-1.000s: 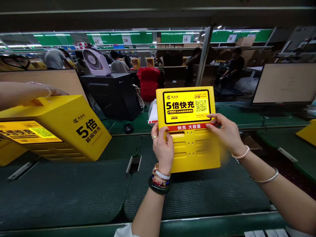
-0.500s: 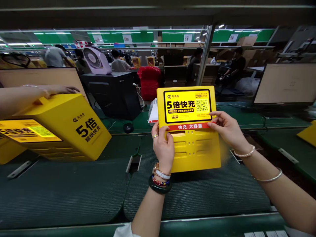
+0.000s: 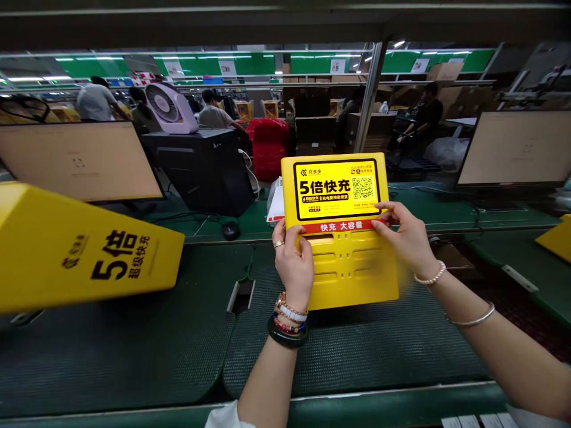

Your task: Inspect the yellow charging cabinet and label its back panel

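A yellow charging-station box (image 3: 352, 273) stands upright on the dark green ribbed mat (image 3: 366, 351) in front of me. Its face carries a black-framed label with a QR code and a red sticker strip (image 3: 341, 226) below it. My left hand (image 3: 294, 261) presses the strip's left end with the thumb and holds the box's left edge. My right hand (image 3: 404, 235) presses its fingertips on the strip's right end. A second yellow box (image 3: 84, 255) lies tilted on its side at the left.
Two monitors (image 3: 80, 160) (image 3: 517, 148) stand at the back left and right. A black computer case (image 3: 205, 169) with a purple fan (image 3: 172, 107) sits behind, with a mouse (image 3: 231, 230). Another yellow part (image 3: 555, 238) lies at far right. Other people work in the background.
The second yellow box at the left has turned and swung over. The other person's arm on it has gone from view. My right hand slid slightly along the red strip.
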Tool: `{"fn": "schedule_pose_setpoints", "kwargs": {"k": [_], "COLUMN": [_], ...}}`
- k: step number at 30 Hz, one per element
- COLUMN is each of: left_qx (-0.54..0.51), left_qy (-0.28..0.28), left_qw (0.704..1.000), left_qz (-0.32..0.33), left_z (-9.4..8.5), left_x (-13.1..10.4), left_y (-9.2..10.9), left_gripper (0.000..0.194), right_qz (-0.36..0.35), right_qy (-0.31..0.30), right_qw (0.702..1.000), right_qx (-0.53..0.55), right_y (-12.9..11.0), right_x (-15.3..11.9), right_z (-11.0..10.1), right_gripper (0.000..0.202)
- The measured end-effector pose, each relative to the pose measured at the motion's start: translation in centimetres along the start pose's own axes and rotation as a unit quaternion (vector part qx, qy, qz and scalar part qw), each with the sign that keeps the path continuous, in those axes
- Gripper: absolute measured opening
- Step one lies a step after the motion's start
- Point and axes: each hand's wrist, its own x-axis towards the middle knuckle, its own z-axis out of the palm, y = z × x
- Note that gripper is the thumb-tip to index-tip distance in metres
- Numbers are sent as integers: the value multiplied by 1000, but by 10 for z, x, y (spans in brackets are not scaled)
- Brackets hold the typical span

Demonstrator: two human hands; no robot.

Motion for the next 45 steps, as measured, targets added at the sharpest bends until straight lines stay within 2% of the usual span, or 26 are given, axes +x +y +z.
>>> {"fn": "schedule_pose_setpoints", "kwargs": {"k": [7,10,13,14,16,18,21,23,25,27,29,34,37,40,45], "left_qx": [-1,1,10,14,23,31,37,39,39,38,37,37,36,34,28], "left_qy": [-3,-6,-11,-10,-10,-11,-15,-17,-16,-14,-14,-20,-21,-23,-17], "left_qw": [1000,1000,1000,1000,999,999,999,998,999,999,999,998,999,999,999], "left_qz": [-1,-5,-18,-22,-25,-22,-29,-38,-35,-27,-30,-37,-32,-32,-21], "left_z": [-1,-1,0,1,3,4,5,5,4,4,4,4,4,3,1], "left_x": [0,1,4,5,7,8,9,10,10,11,12,15,14,12,5], "left_y": [1,1,2,2,1,0,-2,-4,-4,-5,-5,-3,-2,-2,-2], "left_gripper": [24,23,23,23,24,24,21,20,20,22,22,22,22,21,20], "right_qz": [-13,-45,-101,-120,-169,-250,-347,-346,-324,-307,-279,-69,-7,-32,-89], "right_qy": [6,9,54,74,95,53,-66,-93,-79,-64,-53,40,81,95,124], "right_qw": [999,991,937,917,900,900,887,889,896,897,901,940,951,970,983], "right_qx": [-31,-129,-330,-373,-389,-354,-296,-286,-294,-312,-327,-332,-300,-221,-100], "right_y": [1,3,2,-1,-9,-23,-43,-48,-43,-28,-5,70,96,87,40], "right_x": [-1,-1,-2,-3,-8,-16,-29,-35,-38,-41,-45,-62,-68,-65,-46], "right_z": [3,3,3,5,17,38,76,93,98,90,73,19,-2,-7,1], "right_gripper": [30,32,40,43,44,44,54,64,69,68,65,62,65,57,34]}}
